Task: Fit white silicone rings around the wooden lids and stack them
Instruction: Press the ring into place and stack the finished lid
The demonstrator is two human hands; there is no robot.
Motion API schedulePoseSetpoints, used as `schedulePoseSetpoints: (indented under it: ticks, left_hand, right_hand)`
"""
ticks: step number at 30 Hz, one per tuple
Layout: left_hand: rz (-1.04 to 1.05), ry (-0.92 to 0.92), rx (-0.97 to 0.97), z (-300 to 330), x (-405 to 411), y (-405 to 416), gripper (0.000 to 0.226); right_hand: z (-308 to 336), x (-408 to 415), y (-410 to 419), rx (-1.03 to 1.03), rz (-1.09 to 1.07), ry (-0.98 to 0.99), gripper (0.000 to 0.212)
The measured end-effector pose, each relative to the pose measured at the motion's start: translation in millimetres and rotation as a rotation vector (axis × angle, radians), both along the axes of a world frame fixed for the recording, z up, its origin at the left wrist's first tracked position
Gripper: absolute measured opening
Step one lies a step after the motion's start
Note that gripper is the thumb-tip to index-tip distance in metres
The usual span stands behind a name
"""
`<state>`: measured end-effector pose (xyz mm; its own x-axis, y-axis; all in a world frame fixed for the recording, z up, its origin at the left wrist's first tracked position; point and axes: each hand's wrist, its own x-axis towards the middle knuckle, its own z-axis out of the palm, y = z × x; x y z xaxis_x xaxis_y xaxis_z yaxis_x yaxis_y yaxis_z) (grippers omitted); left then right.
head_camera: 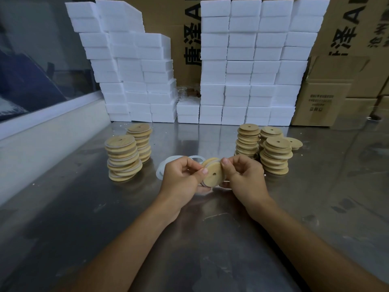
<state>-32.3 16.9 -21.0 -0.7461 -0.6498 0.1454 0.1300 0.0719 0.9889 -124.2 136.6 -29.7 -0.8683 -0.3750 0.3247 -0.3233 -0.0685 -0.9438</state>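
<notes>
Your tabletop [210, 239] is brushed steel, smooth and dully reflective, scuffed and smudged, filling the view from 3 o'clock round to 9. Behind it, at 12 o'clock, rise brown cardboard cartons [328, 98] with black print, matte and square-edged. In front of them stand the white foam blocks [242, 66], rectangular and soft-looking, piled in uneven columns with a gap between the left and right walls.

At 10 o'clock you have two leaning stacks of ringed lids [123, 158], round pale wood discs with a small centre hole, thin white bands showing at their edges. At 2 o'clock sit the bare lid stacks [275, 157], the same grainy discs, stepped at the rim, with one single lid lying beside them.

At the centre, your left hand [181, 178] and right hand [246, 175] face each other, raised just above the steel. Both grips are closed on the wooden lid [213, 172], tilted on edge toward you, thumbs and fingertips curled at its rim where a white silicone ring is partly seated around it.

Just behind your left hand, at 11 o'clock, lie the loose silicone rings [161, 170], flat, thin, translucent white loops overlapping on the tabletop.
</notes>
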Motion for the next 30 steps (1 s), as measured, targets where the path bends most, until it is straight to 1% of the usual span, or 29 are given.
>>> schedulePoseSetpoints:
  ticks: [4,6,11,16,19,21,25,28,30]
  left_hand:
    - [-0.012,-0.008,-0.039,2,0,3,0.016]
    - [-0.016,-0.015,-0.021,3,1,4,0.013]
    - [-0.004,-0.022,0.07,6,3,4,0.012]
    - [0.004,0.068,0.266,10,3,2,0.014]
    - [0.0,0.089,0.256,9,2,0,0.013]
    - [0.0,0.073,0.201,8,2,1,0.012]
    - [0.024,0.029,0.089,4,2,-2,0.013]
    - [0.027,0.009,0.039,2,1,-5,0.018]
    - [0.022,0.007,0.031,1,1,-5,0.016]
  right_hand:
    - [0,-4,1,-0.027,0.025,-0.104,0.02]
    - [-1,-5,1,-0.048,0.039,-0.13,0.021]
    - [0,-4,2,-0.023,0.091,-0.106,0.026]
    - [-2,-3,0,-0.015,0.13,-0.114,0.027]
    - [-3,-4,-1,-0.01,0.123,-0.117,0.025]
    - [-3,-3,-1,0.018,0.077,-0.051,0.022]
    - [-1,0,0,0.082,-0.029,0.183,0.015]
    - [0,3,1,0.146,-0.046,0.364,0.013]
    - [-1,5,1,0.167,-0.035,0.459,0.012]
